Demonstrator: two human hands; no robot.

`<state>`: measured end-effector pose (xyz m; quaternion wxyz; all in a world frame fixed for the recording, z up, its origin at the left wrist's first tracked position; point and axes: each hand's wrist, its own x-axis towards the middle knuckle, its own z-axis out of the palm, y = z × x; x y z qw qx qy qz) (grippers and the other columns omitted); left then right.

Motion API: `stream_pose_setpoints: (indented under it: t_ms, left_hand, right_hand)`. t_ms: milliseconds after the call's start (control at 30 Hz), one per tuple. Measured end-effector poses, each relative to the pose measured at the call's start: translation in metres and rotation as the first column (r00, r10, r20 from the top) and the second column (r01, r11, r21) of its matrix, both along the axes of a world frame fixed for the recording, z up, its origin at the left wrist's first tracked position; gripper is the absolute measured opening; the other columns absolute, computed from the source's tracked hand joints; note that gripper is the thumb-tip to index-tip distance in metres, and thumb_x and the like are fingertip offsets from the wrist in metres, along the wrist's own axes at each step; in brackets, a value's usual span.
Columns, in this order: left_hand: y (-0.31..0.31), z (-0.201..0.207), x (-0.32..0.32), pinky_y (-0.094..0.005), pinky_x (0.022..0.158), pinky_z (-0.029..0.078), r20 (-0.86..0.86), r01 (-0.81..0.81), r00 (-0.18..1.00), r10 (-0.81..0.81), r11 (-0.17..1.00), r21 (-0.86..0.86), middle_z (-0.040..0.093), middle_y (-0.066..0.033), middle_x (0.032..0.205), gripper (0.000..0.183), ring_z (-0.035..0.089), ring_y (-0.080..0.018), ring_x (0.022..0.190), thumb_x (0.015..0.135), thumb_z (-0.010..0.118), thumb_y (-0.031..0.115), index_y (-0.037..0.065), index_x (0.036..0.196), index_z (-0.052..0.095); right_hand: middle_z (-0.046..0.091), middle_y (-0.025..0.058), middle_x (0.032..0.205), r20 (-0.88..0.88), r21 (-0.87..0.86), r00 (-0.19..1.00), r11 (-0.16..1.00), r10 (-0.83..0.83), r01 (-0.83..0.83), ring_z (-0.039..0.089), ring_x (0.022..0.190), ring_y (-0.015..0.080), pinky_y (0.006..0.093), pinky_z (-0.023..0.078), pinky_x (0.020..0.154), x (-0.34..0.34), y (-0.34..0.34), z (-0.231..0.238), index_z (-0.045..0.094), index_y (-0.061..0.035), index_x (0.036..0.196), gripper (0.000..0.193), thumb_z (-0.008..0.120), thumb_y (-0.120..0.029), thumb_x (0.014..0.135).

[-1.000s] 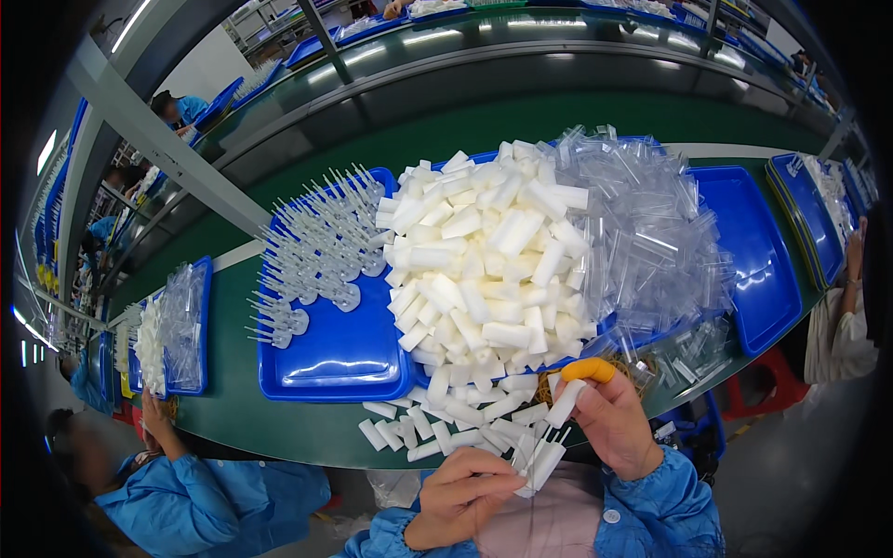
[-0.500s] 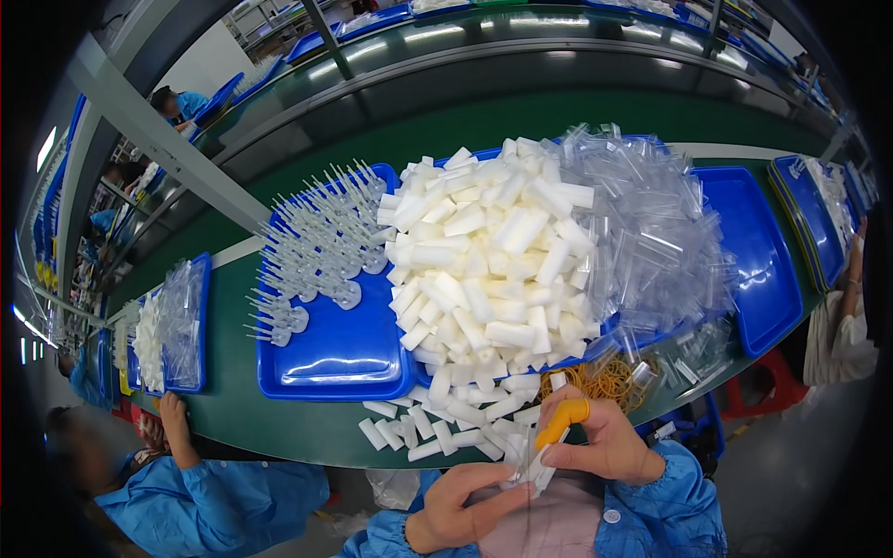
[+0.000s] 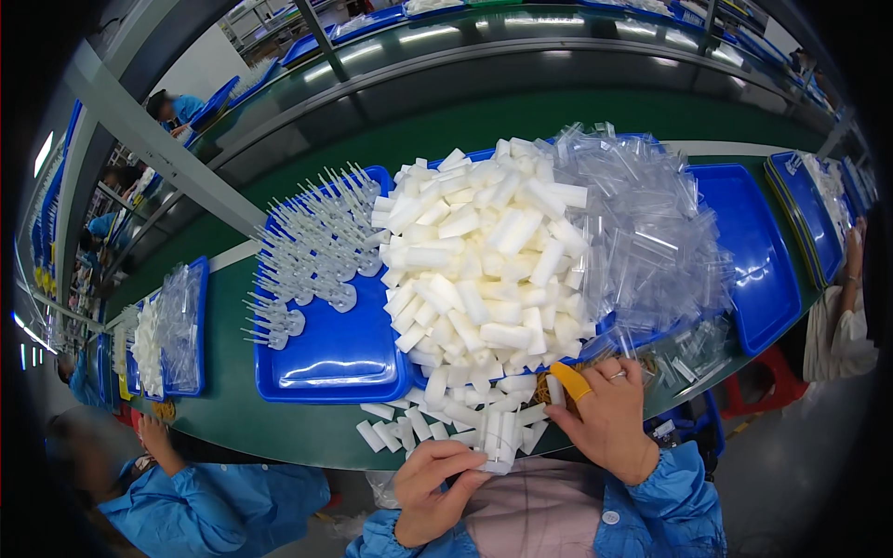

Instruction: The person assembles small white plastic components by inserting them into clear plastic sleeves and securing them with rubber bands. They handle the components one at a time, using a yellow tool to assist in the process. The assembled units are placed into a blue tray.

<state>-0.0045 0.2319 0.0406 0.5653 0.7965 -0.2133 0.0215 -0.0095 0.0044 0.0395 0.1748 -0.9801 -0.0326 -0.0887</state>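
Clear piece (image 3: 499, 461) with white inserts (image 3: 507, 431), half past five: pinched low by our left hand (image 3: 437, 488) (light, slick, we judged; best gripped there). Right hand (image 3: 606, 417), four o'clock, by a white cylinder (image 3: 556, 390): whether clamped, we couldn't tell.

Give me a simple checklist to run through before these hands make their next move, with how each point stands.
1. Clear piece gripped: ok, the left hand pinches its near end.
2. Right hand holding something: cannot tell, some fingertips are hidden.
3. Finger cover on: ok, orange, on the right hand.
4. White tubes within reach: ok, seemingly, heaped just ahead.
5. All white tubes in the heap: not ok, loose ones lie on the table.
6. Spiky parts in a tray: ok, at the left.
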Motion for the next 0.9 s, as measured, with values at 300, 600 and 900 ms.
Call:
stream_pose_setpoints:
  t_ms: [300,600,900]
  left_hand:
    - [0.003,0.002,-0.003,-0.0273,0.061,0.048,0.002,0.040,0.999,-0.040,0.999,-0.027,0.063,-0.0087,0.084,0.027,0.061,-0.0194,0.072,0.063,0.078,0.001,0.003,0.089,0.070]
    - [-0.009,0.011,0.000,-0.0261,0.064,0.048,0.149,0.317,0.938,-0.312,0.948,-0.011,0.064,-0.0050,0.088,0.028,0.060,-0.0180,0.074,0.061,0.073,-0.001,0.005,0.088,0.073]
    - [-0.014,0.007,-0.001,-0.0253,0.060,0.050,0.304,0.380,0.867,-0.394,0.919,0.106,0.063,-0.0014,0.086,0.030,0.061,-0.0163,0.072,0.056,0.077,0.002,0.011,0.084,0.074]
  right_hand:
    - [0.058,0.0080,0.084,0.084,0.130,0.996,0.992,-0.014,0.003,0.051,0.083,0.0250,0.0398,0.035,0.079,-0.003,0.001,-0.010,0.064,-0.0056,0.103,0.033,0.067,-0.016,0.072]
    - [0.059,0.0036,0.094,-0.223,0.974,0.975,0.047,0.024,0.221,0.055,0.086,0.0078,0.0221,0.046,0.077,-0.017,-0.018,0.008,0.058,0.0023,0.105,0.023,0.058,-0.015,0.091]
    - [0.058,0.0034,0.096,-0.211,0.973,0.976,-0.080,0.057,0.215,0.055,0.087,0.0098,0.0240,0.045,0.080,-0.013,-0.020,0.000,0.059,0.0018,0.098,0.018,0.060,-0.013,0.089]
